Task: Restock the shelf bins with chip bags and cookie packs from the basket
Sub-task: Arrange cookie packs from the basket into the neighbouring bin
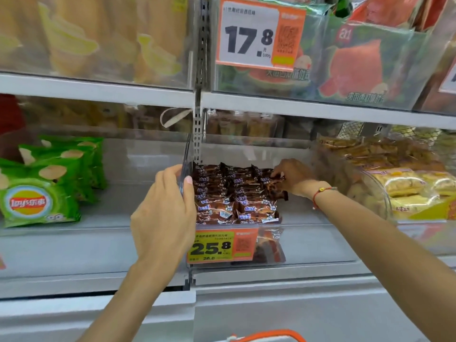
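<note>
A person stood at a snack shelf, both arms reaching into a clear bin (308,243) on the middle level. The left hand (164,211) gripped the clear divider (186,159) at the bin's left side, thumb and fingers curled round its edge. The right hand (292,177) reached to the back of the bin, fingertips pinching a brown cookie pack (277,180) on top of the brown packs (237,198) already stacked there in rows.

The stack looked loose, so pressing the pack in hard could have toppled the rows, and pulling on the divider could have shifted it.

Green chip bags (40,193) sat in the bin to the left, printed with a Lay's logo in Chinese. An orange price tag (222,246) on the bin front read 25.8; another tag (259,33) above read 17.8. The basket's orange rim (269,335) showed at the bottom edge.
</note>
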`<control>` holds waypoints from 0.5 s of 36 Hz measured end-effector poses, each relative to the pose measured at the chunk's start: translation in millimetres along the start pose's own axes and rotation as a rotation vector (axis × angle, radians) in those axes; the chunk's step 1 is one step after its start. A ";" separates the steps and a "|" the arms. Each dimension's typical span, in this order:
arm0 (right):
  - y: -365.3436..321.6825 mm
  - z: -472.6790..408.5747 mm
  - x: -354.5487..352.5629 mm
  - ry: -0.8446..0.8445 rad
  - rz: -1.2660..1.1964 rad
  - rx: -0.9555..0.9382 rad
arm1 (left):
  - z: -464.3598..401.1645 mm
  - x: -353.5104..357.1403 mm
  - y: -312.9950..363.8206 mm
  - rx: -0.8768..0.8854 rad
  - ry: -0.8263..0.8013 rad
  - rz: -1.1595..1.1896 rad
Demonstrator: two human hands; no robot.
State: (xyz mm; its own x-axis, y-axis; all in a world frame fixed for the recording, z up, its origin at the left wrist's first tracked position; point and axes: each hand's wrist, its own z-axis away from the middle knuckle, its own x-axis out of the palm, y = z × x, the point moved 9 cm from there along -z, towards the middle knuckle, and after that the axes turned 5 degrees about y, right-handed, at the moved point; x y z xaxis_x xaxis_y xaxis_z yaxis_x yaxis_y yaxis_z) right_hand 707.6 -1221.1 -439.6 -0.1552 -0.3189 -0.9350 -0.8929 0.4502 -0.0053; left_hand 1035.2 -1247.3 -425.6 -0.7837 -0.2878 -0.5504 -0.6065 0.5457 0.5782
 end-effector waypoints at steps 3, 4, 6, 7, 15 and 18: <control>-11.3 0.6 4.4 -0.049 0.081 -0.082 | 0.1 -0.1 1.1 0.007 0.004 -0.011; -13.5 1.1 5.1 -0.054 0.090 -0.096 | 0.1 -0.2 1.5 0.009 0.005 -0.012; -15.3 1.4 2.6 -0.034 0.116 -0.110 | 0.4 -0.5 2.0 0.012 0.010 -0.011; -15.5 0.9 0.7 -0.017 0.131 -0.115 | 0.4 -0.6 1.8 0.012 0.013 -0.009; -24.2 -1.8 0.1 0.004 0.109 -0.104 | 0.0 -0.2 1.8 0.032 0.035 -0.005; -24.1 -1.2 4.5 -0.020 0.052 -0.081 | -0.2 0.3 1.7 0.038 0.040 -0.012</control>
State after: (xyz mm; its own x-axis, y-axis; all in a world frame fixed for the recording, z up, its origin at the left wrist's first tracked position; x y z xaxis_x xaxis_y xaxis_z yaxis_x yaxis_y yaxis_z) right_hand 727.9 -1234.3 -443.3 -0.1946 -0.2794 -0.9402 -0.9150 0.3970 0.0714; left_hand 1033.8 -1246.6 -424.7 -0.7817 -0.3252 -0.5321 -0.6109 0.5712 0.5482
